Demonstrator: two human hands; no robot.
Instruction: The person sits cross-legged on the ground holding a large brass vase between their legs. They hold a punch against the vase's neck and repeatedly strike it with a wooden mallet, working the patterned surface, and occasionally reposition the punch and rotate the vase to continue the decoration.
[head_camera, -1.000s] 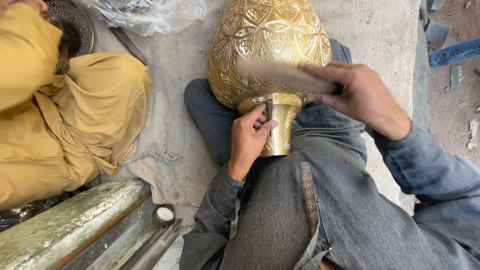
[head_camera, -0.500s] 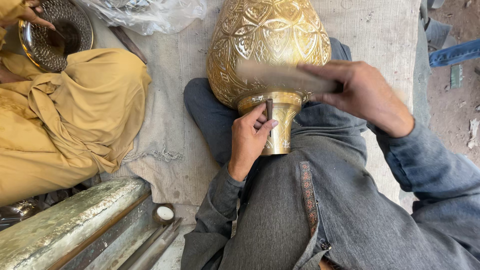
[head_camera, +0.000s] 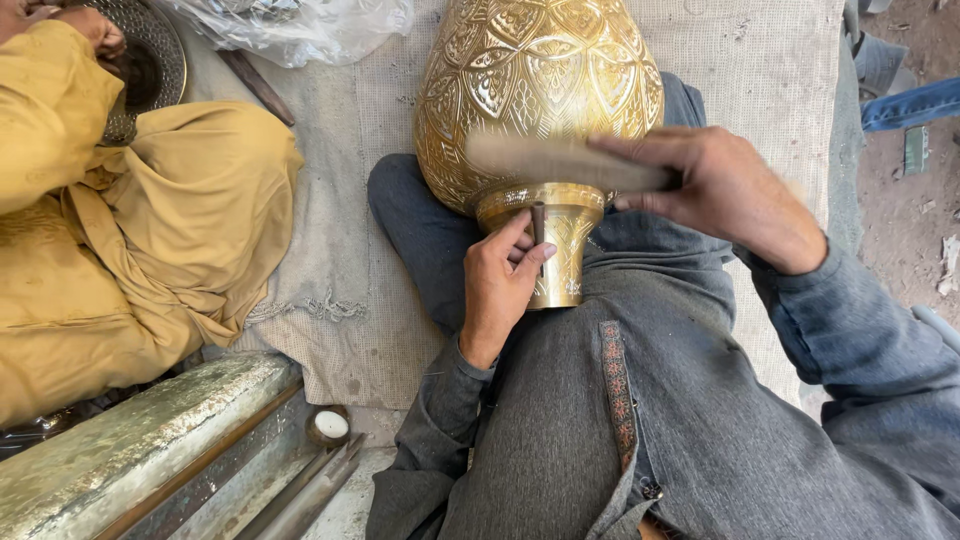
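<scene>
A large engraved brass vase (head_camera: 540, 85) lies across my lap with its narrow neck (head_camera: 560, 255) pointing toward me. My left hand (head_camera: 500, 285) is shut on a small dark metal punch (head_camera: 537, 222) whose tip rests against the neck's collar. My right hand (head_camera: 725, 190) is shut on a flat wooden mallet (head_camera: 560, 160), blurred with motion, held across the vase just above the punch.
A person in yellow clothes (head_camera: 130, 220) sits at the left, hands on a dark engraved metal plate (head_camera: 150, 60). A clear plastic bag (head_camera: 290, 25) lies at the top. A woven cloth (head_camera: 350, 220) covers the ground. A weathered metal beam (head_camera: 130, 450) and a small round tin (head_camera: 328, 425) sit at bottom left.
The mallet in my right hand has shifted slightly over the punch. The person in yellow has moved their arms and the dark plate at top left.
</scene>
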